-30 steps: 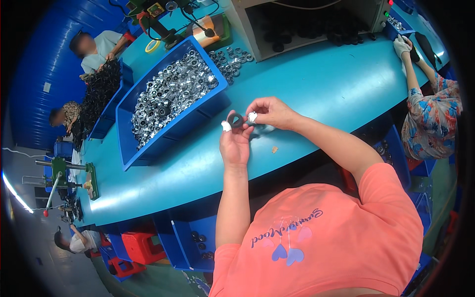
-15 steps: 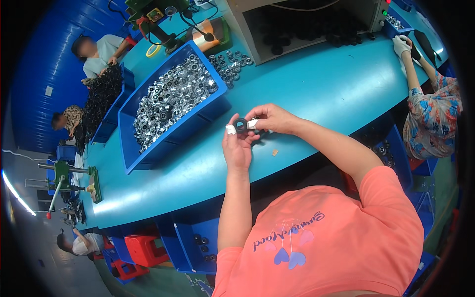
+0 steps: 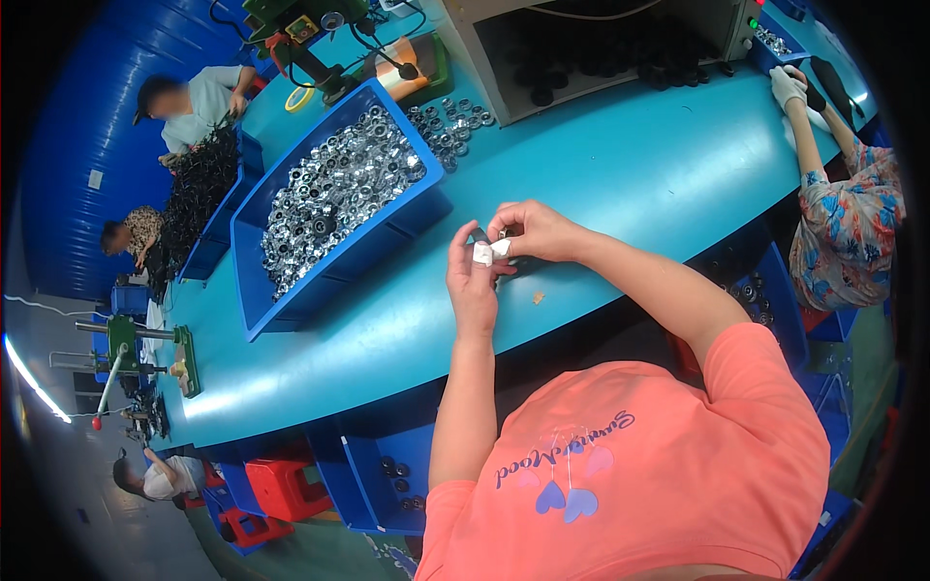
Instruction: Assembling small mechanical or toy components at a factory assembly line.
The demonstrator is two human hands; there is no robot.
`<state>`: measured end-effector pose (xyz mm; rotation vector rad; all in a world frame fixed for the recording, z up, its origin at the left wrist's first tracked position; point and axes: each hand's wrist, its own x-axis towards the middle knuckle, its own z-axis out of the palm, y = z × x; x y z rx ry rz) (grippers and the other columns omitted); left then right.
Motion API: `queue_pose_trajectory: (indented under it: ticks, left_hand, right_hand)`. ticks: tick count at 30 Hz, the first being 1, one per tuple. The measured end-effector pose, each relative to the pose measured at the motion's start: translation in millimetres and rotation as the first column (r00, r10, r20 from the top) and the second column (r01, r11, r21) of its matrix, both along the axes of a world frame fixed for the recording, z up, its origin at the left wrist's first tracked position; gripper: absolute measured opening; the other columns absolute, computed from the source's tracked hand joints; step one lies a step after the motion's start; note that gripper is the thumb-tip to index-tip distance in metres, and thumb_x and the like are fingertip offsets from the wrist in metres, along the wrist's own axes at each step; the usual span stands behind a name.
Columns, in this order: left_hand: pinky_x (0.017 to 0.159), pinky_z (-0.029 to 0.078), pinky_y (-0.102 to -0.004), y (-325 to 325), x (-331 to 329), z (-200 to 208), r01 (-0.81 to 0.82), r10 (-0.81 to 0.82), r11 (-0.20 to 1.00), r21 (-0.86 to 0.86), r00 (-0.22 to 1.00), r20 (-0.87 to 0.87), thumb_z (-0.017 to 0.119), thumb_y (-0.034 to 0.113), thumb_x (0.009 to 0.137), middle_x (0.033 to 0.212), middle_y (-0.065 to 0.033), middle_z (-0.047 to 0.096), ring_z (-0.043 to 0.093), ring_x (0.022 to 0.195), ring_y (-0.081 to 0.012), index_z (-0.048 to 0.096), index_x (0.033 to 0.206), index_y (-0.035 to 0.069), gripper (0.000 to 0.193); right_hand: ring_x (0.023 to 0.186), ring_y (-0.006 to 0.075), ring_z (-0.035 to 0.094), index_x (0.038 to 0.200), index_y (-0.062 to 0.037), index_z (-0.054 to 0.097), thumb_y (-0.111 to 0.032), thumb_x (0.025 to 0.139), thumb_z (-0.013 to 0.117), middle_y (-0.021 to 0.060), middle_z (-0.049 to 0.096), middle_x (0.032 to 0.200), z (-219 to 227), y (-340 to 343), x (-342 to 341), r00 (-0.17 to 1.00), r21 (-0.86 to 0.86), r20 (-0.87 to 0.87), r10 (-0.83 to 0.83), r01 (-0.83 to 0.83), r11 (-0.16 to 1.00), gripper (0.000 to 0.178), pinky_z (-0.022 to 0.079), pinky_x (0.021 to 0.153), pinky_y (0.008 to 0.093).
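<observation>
My left hand [image 3: 473, 281] is raised just above the bench, its fingers closed on a small black ring [image 3: 479, 234] that is now turned nearly edge-on. Close against it, my right hand [image 3: 528, 232] has thumb and fingers pinched together; what lies in that pinch is mostly hidden. White tape wraps a digit on each hand, and the two taped tips almost meet. Left of my hands stands a blue bin [image 3: 339, 281] heaped with small silver and black metal rings [image 3: 339, 184].
More loose rings [image 3: 455, 131] lie beside the bin on the teal bench [image 3: 620, 174]. Behind stand a green press [image 3: 310, 39] and a grey open cabinet [image 3: 484, 68] holding black parts. A gloved co-worker's hand [image 3: 787, 87] is at the right; other people work at the left.
The black ring has turned from face-on to nearly edge-on. My left hand has shifted slightly right, bringing the taped digits together.
</observation>
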<state>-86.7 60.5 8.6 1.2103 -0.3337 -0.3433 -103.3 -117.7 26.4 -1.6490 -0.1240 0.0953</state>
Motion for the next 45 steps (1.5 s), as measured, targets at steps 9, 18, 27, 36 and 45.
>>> queue_pose_trajectory:
  ticks: [9, 18, 27, 36, 45]
  left_hand:
    - [0.056, 0.049, -0.0301, 17, 9, 1, 0.097, -0.182, 0.941, -0.326, 0.954, -0.240, 0.039, 0.043, 0.110, 0.093, -0.0111, 0.062, 0.058, 0.070, -0.0171, 0.051, 0.136, 0.004, 0.049]
    - [0.055, 0.048, -0.0302, 12, 5, 3, 0.059, -0.121, 0.961, -0.270, 0.968, -0.219, 0.044, 0.035, 0.109, 0.097, -0.0096, 0.063, 0.058, 0.072, -0.0166, 0.049, 0.138, 0.006, 0.042]
    - [0.060, 0.055, -0.0304, 9, 2, -7, 0.060, -0.081, 0.988, -0.145, 0.987, -0.141, 0.058, 0.031, 0.105, 0.098, -0.0061, 0.065, 0.064, 0.077, -0.0152, 0.054, 0.109, 0.010, 0.021]
    - [0.064, 0.056, -0.0313, 11, 4, -6, 0.029, -0.066, 0.976, -0.214, 0.984, -0.167, 0.057, 0.026, 0.106, 0.099, -0.0074, 0.066, 0.064, 0.077, -0.0152, 0.054, 0.108, 0.009, 0.018]
    - [0.066, 0.058, -0.0338, 10, 3, -5, 0.003, -0.044, 0.972, -0.237, 0.984, -0.171, 0.052, 0.029, 0.107, 0.104, -0.0124, 0.066, 0.063, 0.077, -0.0176, 0.048, 0.117, 0.007, 0.025]
  right_hand:
    - [0.085, 0.0115, 0.058, 0.114, -0.0062, 0.075, -0.001, 0.084, 0.067, 0.0025, 0.056, 0.112, 11, 5, -6, 0.994, 0.232, 0.102, -0.022, -0.002, 0.973, 0.031, 0.050, 0.078, 0.0257]
    - [0.087, 0.0133, 0.062, 0.108, -0.0040, 0.075, -0.008, 0.085, 0.074, 0.0040, 0.057, 0.107, -2, 9, -6, 0.978, 0.129, 0.202, -0.045, 0.019, 0.991, 0.023, 0.051, 0.079, 0.0264]
    - [0.087, 0.0119, 0.060, 0.093, -0.0031, 0.073, -0.006, 0.083, 0.079, 0.0028, 0.057, 0.101, 4, 8, -8, 0.982, -0.092, 0.188, -0.004, 0.022, 0.995, 0.012, 0.051, 0.076, 0.0264]
    - [0.091, 0.0112, 0.059, 0.105, -0.0047, 0.074, -0.003, 0.085, 0.077, 0.0027, 0.055, 0.106, -8, 9, -6, 0.992, 0.131, 0.128, -0.006, -0.011, 0.991, 0.021, 0.052, 0.083, 0.0258]
    - [0.096, 0.0102, 0.060, 0.121, -0.0079, 0.071, -0.004, 0.083, 0.075, 0.0016, 0.054, 0.112, 14, 7, -12, 0.966, 0.009, 0.233, -0.108, 0.109, 0.994, 0.038, 0.052, 0.085, 0.0263]
